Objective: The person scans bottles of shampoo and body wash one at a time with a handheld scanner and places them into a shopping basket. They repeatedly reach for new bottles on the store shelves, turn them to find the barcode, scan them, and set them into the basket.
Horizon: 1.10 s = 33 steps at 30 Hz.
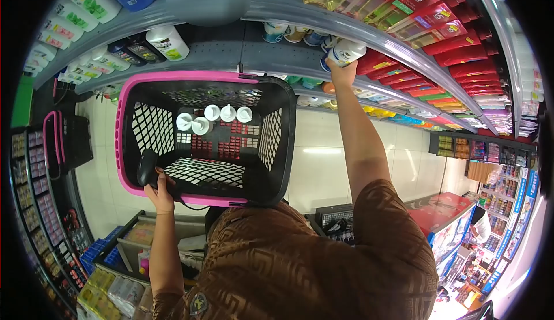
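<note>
My right hand (343, 73) is stretched out to the middle shelf, its fingers closed round a white bottle (347, 51) with a dark label. Several similar bottles (274, 32) stand beside it on that shelf. Low on the left, my left hand (160, 196) grips a black handheld scanner (148, 169), with a thin cord trailing from it, over the near left corner of the shopping basket. That black mesh basket (288, 141) has a pink rim and sits in front of me. Inside it, several white-capped bottles (212, 113) stand together.
Shelves (288, 13) of bottles run across the front, with red boxes (427, 8) on the right. Another pink-and-black basket (69, 144) is at the left. Bins of packaged goods (115, 291) lie at lower left. A person in white (480, 226) is far right.
</note>
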Tool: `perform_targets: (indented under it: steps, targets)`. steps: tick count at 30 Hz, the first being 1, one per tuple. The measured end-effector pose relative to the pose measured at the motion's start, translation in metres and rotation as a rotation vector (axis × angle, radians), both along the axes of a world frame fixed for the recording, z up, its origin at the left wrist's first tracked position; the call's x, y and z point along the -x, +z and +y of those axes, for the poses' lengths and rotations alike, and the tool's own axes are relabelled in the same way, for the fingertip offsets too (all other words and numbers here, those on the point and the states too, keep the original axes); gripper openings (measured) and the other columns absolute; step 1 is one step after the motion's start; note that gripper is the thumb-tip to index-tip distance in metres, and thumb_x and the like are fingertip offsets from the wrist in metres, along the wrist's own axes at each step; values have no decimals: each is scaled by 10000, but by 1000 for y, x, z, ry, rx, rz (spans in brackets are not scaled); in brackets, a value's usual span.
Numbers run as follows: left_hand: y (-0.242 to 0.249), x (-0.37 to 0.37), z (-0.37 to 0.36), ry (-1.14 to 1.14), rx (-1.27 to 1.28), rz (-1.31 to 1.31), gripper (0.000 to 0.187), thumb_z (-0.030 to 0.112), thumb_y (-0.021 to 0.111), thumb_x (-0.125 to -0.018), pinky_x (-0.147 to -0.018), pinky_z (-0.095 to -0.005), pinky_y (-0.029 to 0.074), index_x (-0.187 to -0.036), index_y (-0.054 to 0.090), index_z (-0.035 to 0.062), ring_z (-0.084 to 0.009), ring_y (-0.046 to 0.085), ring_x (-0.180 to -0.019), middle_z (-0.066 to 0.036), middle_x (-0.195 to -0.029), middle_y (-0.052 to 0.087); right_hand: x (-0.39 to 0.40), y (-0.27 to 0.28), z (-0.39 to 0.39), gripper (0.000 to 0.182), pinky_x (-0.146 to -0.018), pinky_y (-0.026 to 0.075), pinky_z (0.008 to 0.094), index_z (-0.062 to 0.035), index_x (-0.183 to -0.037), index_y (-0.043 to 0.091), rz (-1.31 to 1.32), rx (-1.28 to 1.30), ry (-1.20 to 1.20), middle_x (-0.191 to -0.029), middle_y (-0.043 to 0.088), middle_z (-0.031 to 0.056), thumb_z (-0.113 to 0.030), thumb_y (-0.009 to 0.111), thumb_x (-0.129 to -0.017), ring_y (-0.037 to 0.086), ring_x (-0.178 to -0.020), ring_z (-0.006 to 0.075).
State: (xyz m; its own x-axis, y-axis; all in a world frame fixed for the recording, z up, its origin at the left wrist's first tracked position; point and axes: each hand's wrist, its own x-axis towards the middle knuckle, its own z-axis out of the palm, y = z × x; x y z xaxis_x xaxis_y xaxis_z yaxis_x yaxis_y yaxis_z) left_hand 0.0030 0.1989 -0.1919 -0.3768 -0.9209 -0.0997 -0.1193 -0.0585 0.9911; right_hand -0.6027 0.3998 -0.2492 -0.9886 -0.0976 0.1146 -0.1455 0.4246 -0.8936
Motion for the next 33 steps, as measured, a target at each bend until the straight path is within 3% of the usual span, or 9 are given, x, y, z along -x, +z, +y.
perform_targets:
  steps: [4,8,10,13,23,29,33]
  targets:
    - [-1,0,1,-2,19,-6,207,180,622,-983,-616,-279,465,-1082,599,-1,-136,570,-637,-43,-738,591,28,-9,21,857,-950,529,375,-24,-1334,458,-31,87,325,-1226,650,131,-188,949,-651,636,-1158,235]
    - [-2,-2,0,-4,21,12,216,181,623,-984,-623,-281,474,-1091,599,-5,-139,574,-641,-44,-756,593,7,13,14,856,-981,503,392,-30,-1308,491,-44,110,278,-1203,668,144,-221,962,-620,661,-1107,280]
    - [-3,-3,1,1,19,10,218,181,622,-985,-623,-283,475,-1091,600,-7,-140,575,-642,-46,-753,594,-14,31,5,851,-997,501,413,-30,-1306,482,33,-180,47,-1204,674,160,-237,960,-632,664,-1113,316]
    - [-1,-3,1,-2,13,14,223,184,623,-986,-624,-285,475,-1093,600,-10,-143,576,-642,-49,-747,596,-15,38,3,842,-1009,497,431,-27,-1291,478,-53,-336,-16,-1219,674,181,-258,959,-639,653,-1144,353]
    - [1,-1,1,-10,19,23,227,189,625,-992,-633,-279,463,-1101,601,-8,-144,576,-639,-52,-739,601,0,21,16,801,-1021,495,430,-44,-1284,483,-40,-325,85,-1262,666,196,-262,942,-665,631,-1204,372]
    - [2,-1,0,-15,30,9,211,177,613,-994,-629,-279,464,-1093,597,-9,-141,574,-648,-55,-751,598,13,15,26,795,-1037,486,420,-39,-1287,486,-52,-258,199,-1291,657,190,-255,940,-671,624,-1230,341]
    - [2,0,1,-9,14,31,204,162,606,-993,-624,-284,481,-1097,590,-13,-137,573,-654,-54,-761,593,30,-24,39,853,-1029,489,412,-26,-1357,468,-68,-236,283,-1321,644,179,-263,939,-686,619,-1237,310]
